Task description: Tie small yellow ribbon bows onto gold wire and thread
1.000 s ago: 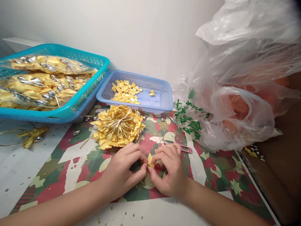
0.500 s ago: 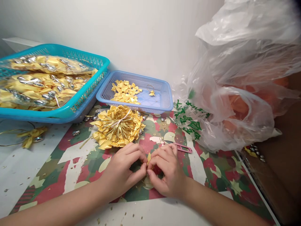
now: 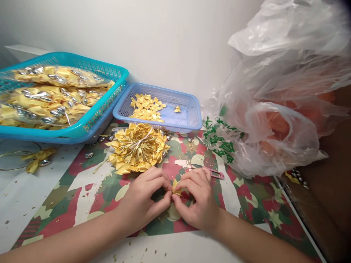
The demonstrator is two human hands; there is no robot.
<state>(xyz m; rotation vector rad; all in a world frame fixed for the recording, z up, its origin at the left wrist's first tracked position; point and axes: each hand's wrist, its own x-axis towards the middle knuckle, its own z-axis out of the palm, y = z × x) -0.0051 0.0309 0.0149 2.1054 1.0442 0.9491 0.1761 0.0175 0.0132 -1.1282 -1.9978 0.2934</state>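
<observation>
A small yellow ribbon bow [image 3: 176, 189] sits between my two hands, just above the patterned paper. My left hand [image 3: 152, 195] pinches its left side with thumb and forefinger. From the other side, the thumb and fingertips of my right hand [image 3: 194, 193] close on the same bow; part of it is hidden by the fingers. Beyond my left hand lies a round bundle of yellow bows [image 3: 139, 148], their gold cords gathered at the centre by a pale tie. A pink-handled cutter [image 3: 216, 173] rests just behind my right hand.
A blue basket [image 3: 196, 109] with loose yellow bows stands at the back. At left, a turquoise basket [image 3: 101, 120] holds bagged bows with silver beads. A crumpled plastic bag [image 3: 274, 142] fills the right. A corded bow [image 3: 38, 159] and loose silver beads [image 3: 89, 155] lie at left.
My right hand has shifted slightly to the right and its fingers have parted a little from my left, so more of the yellow bow shows between them. My left hand has hardly moved.
</observation>
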